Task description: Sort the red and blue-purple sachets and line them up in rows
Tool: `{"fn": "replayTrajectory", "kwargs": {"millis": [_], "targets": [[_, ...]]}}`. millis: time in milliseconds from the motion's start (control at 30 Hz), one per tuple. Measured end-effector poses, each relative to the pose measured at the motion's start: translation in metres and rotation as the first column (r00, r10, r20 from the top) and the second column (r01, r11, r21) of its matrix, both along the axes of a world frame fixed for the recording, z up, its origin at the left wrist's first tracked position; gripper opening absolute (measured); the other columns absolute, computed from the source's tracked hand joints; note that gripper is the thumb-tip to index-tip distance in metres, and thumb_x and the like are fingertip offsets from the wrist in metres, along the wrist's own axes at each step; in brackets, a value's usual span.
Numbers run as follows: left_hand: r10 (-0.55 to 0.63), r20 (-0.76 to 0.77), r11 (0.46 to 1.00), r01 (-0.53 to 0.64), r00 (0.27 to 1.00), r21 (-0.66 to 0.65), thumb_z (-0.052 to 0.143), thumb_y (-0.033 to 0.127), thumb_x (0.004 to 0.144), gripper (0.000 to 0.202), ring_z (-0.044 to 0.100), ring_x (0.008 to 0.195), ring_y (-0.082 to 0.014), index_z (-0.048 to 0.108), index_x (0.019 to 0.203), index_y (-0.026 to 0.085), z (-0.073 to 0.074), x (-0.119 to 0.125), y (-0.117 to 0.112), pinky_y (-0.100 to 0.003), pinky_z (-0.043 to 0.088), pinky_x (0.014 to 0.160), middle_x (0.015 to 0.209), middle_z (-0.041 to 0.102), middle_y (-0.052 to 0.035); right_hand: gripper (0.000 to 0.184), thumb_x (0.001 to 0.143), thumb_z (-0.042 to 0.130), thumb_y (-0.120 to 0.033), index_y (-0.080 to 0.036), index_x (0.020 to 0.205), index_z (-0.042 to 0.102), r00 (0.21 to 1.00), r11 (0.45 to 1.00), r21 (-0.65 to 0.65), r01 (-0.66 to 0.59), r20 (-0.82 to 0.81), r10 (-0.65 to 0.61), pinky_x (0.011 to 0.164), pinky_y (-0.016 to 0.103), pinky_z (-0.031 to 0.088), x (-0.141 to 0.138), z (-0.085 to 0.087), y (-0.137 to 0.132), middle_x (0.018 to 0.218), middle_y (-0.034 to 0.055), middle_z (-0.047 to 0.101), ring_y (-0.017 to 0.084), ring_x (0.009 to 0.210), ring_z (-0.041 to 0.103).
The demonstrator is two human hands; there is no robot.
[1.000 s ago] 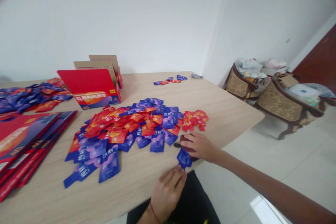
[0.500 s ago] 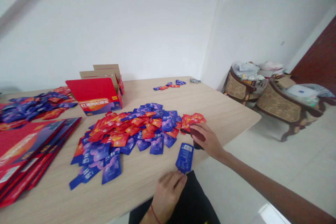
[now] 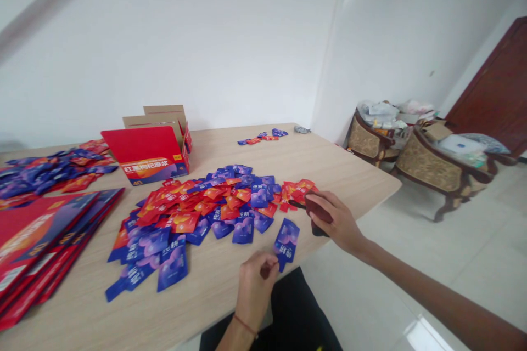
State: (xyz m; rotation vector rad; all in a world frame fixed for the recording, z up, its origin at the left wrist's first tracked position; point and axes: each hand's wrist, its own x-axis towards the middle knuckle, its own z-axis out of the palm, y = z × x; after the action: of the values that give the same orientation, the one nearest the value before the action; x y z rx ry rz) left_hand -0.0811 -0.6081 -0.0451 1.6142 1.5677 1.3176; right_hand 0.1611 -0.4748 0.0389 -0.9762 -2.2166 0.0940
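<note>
My left hand (image 3: 254, 285) pinches the bottom corner of a blue sachet (image 3: 286, 242) and holds it tilted just above the table's front edge. My right hand (image 3: 334, 218) is closed round a dark red tool with black handles (image 3: 315, 214), near the right end of a big heap of red and blue sachets (image 3: 206, 205) on the wooden table (image 3: 341, 173).
An open red carton (image 3: 150, 149) stands behind the heap. Flat red cartons (image 3: 45, 241) are stacked at the left, with another sachet heap (image 3: 49, 170) behind them. A few sachets (image 3: 263, 136) lie at the far edge. Two loaded armchairs (image 3: 432, 167) stand on the floor to the right.
My left hand has turned the blue sachet over and lifted it from its printed back to its front. My right hand stays on the dark tool, shifted slightly.
</note>
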Motion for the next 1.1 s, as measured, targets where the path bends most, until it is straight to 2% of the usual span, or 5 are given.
{"fn": "replayTrajectory", "kwargs": {"millis": [133, 233, 400, 600, 1100], "targets": [[0.044, -0.529, 0.971, 0.088, 0.847, 0.221, 0.061, 0.008, 0.091, 0.018, 0.070, 0.087, -0.0231, 0.073, 0.096, 0.020, 0.002, 0.003, -0.007, -0.036, 0.060, 0.077, 0.096, 0.073, -0.0054, 0.042, 0.098, 0.059, -0.033, -0.030, 0.140, 0.060, 0.992, 0.997, 0.045, -0.062, 0.112, 0.056, 0.108, 0.042, 0.051, -0.010, -0.003, -0.004, 0.141, 0.0078, 0.059, 0.025, 0.128, 0.057], [0.092, -0.696, 0.906, 0.230, 0.712, 0.355, 0.057, 0.012, 0.098, 0.021, 0.069, 0.100, -0.0259, 0.071, 0.112, 0.018, -0.009, 0.004, -0.013, -0.042, 0.061, 0.086, 0.110, 0.072, -0.0089, 0.045, 0.096, 0.061, -0.030, -0.028, 0.141, 0.060, 0.970, 0.987, 0.080, -0.139, 0.210, 0.120, 0.106, 0.041, 0.052, -0.017, 0.001, -0.008, 0.138, 0.0094, 0.061, 0.026, 0.124, 0.058], [0.170, -0.730, 0.842, 0.287, 0.662, 0.456, 0.044, 0.012, 0.105, 0.029, 0.069, 0.108, -0.0263, 0.069, 0.121, 0.013, -0.036, -0.001, -0.020, -0.040, 0.060, 0.091, 0.118, 0.072, -0.0114, 0.046, 0.094, 0.064, -0.032, -0.026, 0.139, 0.060, 0.892, 0.952, 0.038, -0.305, 0.360, 0.272, 0.104, 0.044, 0.050, -0.040, -0.002, -0.018, 0.137, 0.0114, 0.061, 0.027, 0.119, 0.058], [0.105, -0.707, 0.865, 0.287, 0.699, 0.412, 0.036, 0.017, 0.109, 0.037, 0.069, 0.109, -0.0245, 0.072, 0.109, 0.014, -0.041, -0.003, -0.024, -0.038, 0.060, 0.095, 0.108, 0.072, -0.0113, 0.043, 0.095, 0.063, -0.039, -0.027, 0.135, 0.061, 0.782, 0.907, -0.137, -0.398, 0.467, 0.414, 0.095, 0.040, 0.049, -0.066, -0.049, -0.040, 0.129, 0.0100, 0.063, 0.026, 0.111, 0.055], [0.143, -0.690, 0.836, 0.286, 0.709, 0.467, 0.040, 0.011, 0.107, 0.035, 0.070, 0.110, -0.0214, 0.068, 0.127, 0.013, -0.042, -0.007, -0.025, -0.034, 0.061, 0.097, 0.115, 0.073, -0.0107, 0.032, 0.097, 0.062, -0.032, -0.026, 0.128, 0.069, 0.849, 0.983, -0.032, -0.181, 0.500, 0.173, 0.104, 0.047, 0.049, -0.047, -0.063, 0.030, 0.135, 0.0101, 0.064, 0.027, 0.119, 0.058]]}}
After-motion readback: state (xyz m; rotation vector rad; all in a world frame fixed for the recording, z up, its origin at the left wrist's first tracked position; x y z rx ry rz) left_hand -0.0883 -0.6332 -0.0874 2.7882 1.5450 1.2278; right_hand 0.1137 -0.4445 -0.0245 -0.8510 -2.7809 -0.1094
